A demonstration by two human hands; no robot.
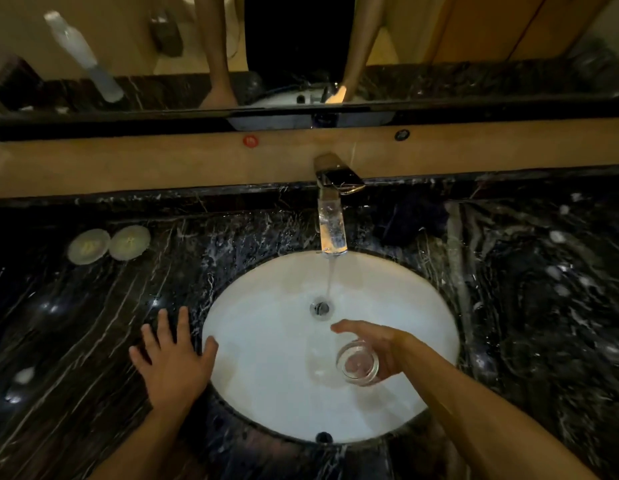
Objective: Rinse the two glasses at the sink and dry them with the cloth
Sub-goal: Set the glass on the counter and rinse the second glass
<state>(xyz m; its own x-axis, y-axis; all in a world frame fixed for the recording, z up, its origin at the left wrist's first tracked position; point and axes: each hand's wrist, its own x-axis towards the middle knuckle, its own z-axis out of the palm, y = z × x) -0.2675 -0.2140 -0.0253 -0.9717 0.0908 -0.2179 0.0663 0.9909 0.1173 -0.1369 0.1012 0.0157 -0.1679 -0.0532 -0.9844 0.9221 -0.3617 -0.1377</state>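
Note:
A clear glass [357,364] is held in my right hand [377,344] over the white sink basin [266,382], its mouth tilted toward me, below and right of the drain [320,308]. Water runs from the chrome tap [332,216] in a thin stream onto the drain; the glass is apart from the stream. My left hand [174,358] lies flat with fingers spread on the dark marble counter [76,323] at the basin's left rim. A dark cloth [410,220] lies on the counter right of the tap. I see only one glass.
Two round pale coasters [108,244] lie on the counter at the back left. A mirror [301,46] runs along the back above a wooden ledge [162,161]. The counter is wet with droplets around the basin.

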